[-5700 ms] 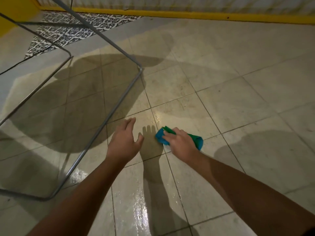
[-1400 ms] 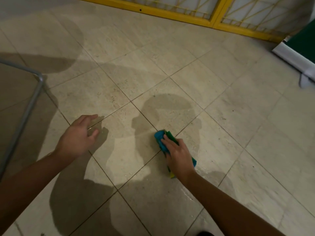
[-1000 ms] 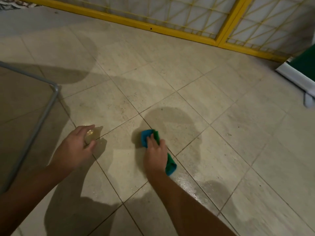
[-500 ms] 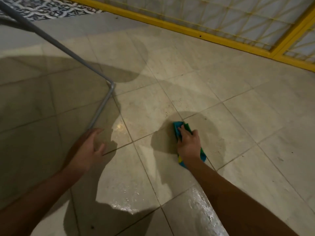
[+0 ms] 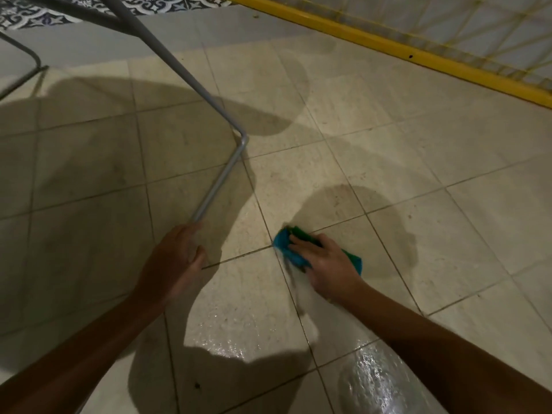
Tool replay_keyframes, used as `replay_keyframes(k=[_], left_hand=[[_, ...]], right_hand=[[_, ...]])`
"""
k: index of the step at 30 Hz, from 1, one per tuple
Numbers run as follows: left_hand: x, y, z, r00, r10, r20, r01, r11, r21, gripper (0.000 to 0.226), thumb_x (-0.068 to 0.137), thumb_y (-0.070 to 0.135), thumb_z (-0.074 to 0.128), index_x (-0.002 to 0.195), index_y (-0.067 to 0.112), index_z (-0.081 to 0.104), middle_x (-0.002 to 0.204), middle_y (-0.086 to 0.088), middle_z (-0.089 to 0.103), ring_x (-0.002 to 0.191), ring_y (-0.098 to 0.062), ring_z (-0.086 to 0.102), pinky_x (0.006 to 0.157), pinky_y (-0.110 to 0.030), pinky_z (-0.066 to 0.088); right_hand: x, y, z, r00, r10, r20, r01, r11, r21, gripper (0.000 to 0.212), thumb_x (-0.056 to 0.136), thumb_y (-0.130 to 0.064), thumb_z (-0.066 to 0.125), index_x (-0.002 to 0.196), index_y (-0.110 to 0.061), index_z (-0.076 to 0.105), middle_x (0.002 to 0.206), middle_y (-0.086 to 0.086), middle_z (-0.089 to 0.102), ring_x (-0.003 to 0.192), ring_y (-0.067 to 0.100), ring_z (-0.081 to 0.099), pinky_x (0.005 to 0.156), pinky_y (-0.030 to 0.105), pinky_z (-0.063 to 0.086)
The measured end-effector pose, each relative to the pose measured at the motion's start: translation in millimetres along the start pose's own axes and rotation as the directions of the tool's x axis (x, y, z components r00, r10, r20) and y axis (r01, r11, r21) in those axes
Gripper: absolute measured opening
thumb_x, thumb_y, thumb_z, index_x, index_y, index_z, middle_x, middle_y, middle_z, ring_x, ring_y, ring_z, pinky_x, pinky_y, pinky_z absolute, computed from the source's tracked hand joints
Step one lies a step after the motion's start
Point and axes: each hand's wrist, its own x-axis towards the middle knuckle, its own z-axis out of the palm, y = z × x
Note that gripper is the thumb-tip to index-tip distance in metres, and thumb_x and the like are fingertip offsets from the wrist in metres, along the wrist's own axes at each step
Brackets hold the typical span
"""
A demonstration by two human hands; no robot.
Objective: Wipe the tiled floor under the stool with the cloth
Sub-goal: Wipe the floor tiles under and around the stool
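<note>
- Wet glossy patch (image 5: 373,380) on tiled floor (image 5: 448,150), nearest the camera, between the two forearms.
- Right hand (image 5: 325,264) palm-down on cloth (image 5: 283,243); grip flat, fingers pressing cloth onto the floor, not pinching it.
- Cloth blue and green, bunched, lying over a grout crossing, sticking out past fingertips on the left and past the hand's right edge.
- Left hand (image 5: 176,258) just left of cloth, apart from it; fingers loosely curled at the lower end of the stool frame's grey tube (image 5: 221,177). Cannot tell whether grip closes around tube or only touches it.
- Stool frame (image 5: 167,58): tube runs up from left hand, bends at a corner, then slants to upper left out of view. Second leg at far left.
- Large dark shadows on tiles left of frame and around cloth.
- Yellow rail (image 5: 388,46) with mesh panel above it, far right.
- Patterned tiles (image 5: 35,16), far top left.
</note>
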Motion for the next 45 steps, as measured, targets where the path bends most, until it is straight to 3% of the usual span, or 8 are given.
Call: replay_keyframes(k=[8, 12, 15, 22, 27, 35, 41, 45], left_hand=[[-4, -22, -4, 0.999, -0.031, 0.028, 0.032, 0.999, -0.008, 0.053, 0.077, 0.028, 0.046, 0.121, 0.001, 0.055, 0.112, -0.019, 0.059, 0.101, -0.035, 0.058, 0.084, -0.034, 0.043], [-1, -28, -6, 0.999, -0.042, -0.021, 0.042, 0.999, 0.015, 0.067, 0.072, 0.044, 0.034, 0.117, -0.001, 0.057, 0.107, -0.020, 0.060, 0.095, -0.034, 0.059, 0.079, -0.035, 0.044], [2, -28, -6, 0.998, -0.065, -0.016, 0.065, 0.998, 0.002, 0.060, 0.075, 0.037, 0.040, 0.122, 0.002, 0.053, 0.114, -0.017, 0.058, 0.100, -0.031, 0.057, 0.080, -0.031, 0.041], [-4, -35, -10, 0.998, -0.049, -0.035, 0.049, 0.999, -0.005, 0.066, 0.074, 0.044, 0.036, 0.121, 0.002, 0.054, 0.111, -0.017, 0.059, 0.098, -0.032, 0.058, 0.078, -0.030, 0.041], [-5, -33, -21, 0.997, -0.009, -0.074, 0.010, 1.000, 0.012, 0.052, 0.079, 0.027, 0.046, 0.125, 0.003, 0.051, 0.122, -0.016, 0.056, 0.109, -0.031, 0.055, 0.088, -0.035, 0.043], [-7, -37, -23, 0.994, 0.023, -0.111, -0.021, 1.000, 0.012, 0.041, 0.089, 0.007, 0.052, 0.129, 0.003, 0.047, 0.127, -0.016, 0.053, 0.111, -0.027, 0.054, 0.089, -0.031, 0.044], [-12, -44, -27, 0.992, 0.033, -0.120, -0.026, 0.998, 0.057, 0.039, 0.086, 0.007, 0.052, 0.124, -0.001, 0.051, 0.120, -0.020, 0.057, 0.106, -0.032, 0.057, 0.086, -0.030, 0.041], [-16, -50, -31, 0.991, 0.028, -0.129, -0.020, 0.998, 0.065, 0.039, 0.086, 0.004, 0.053, 0.124, -0.001, 0.051, 0.121, -0.020, 0.057, 0.108, -0.030, 0.057, 0.088, -0.028, 0.040]], right_hand=[[86, -23, 13, 0.874, 0.485, -0.025, -0.473, 0.862, 0.180, 0.038, 0.089, -0.001, 0.044, 0.126, -0.007, 0.053, 0.124, 0.015, 0.057, 0.108, 0.034, 0.043, 0.095, 0.035, 0.033], [83, -55, 25, 0.977, 0.204, 0.060, -0.213, 0.939, 0.270, 0.040, 0.086, 0.005, 0.048, 0.123, -0.007, 0.056, 0.136, 0.012, 0.048, 0.129, 0.028, 0.038, 0.110, 0.040, 0.025], [58, -49, 22, 0.998, -0.007, 0.061, -0.008, 0.969, 0.247, 0.043, 0.067, 0.004, 0.072, 0.108, -0.008, 0.067, 0.118, 0.012, 0.064, 0.104, 0.030, 0.060, 0.091, 0.040, 0.050], [72, -14, 11, 0.952, 0.306, 0.003, -0.304, 0.947, 0.107, 0.044, 0.090, -0.003, 0.047, 0.132, -0.013, 0.048, 0.131, 0.008, 0.053, 0.111, 0.029, 0.042, 0.096, 0.035, 0.036], [111, -58, 14, 0.964, 0.267, 0.008, -0.266, 0.960, 0.086, 0.037, 0.090, 0.004, 0.045, 0.125, -0.004, 0.052, 0.126, 0.016, 0.052, 0.107, 0.034, 0.046, 0.097, 0.039, 0.037], [69, -71, 22, 0.933, -0.261, 0.249, 0.238, 0.964, 0.118, 0.034, 0.064, -0.010, 0.075, 0.097, -0.016, 0.073, 0.107, 0.001, 0.071, 0.087, 0.022, 0.064, 0.078, 0.030, 0.053], [91, -36, 14, 0.964, 0.150, 0.219, -0.156, 0.988, 0.008, 0.044, 0.091, -0.010, 0.044, 0.133, -0.024, 0.044, 0.132, 0.004, 0.050, 0.106, 0.025, 0.044, 0.090, 0.034, 0.040], [114, -66, 22, 0.985, 0.169, -0.020, -0.167, 0.983, 0.075, 0.033, 0.083, 0.007, 0.044, 0.110, -0.001, 0.062, 0.110, 0.013, 0.064, 0.089, 0.036, 0.053, 0.079, 0.041, 0.051]])
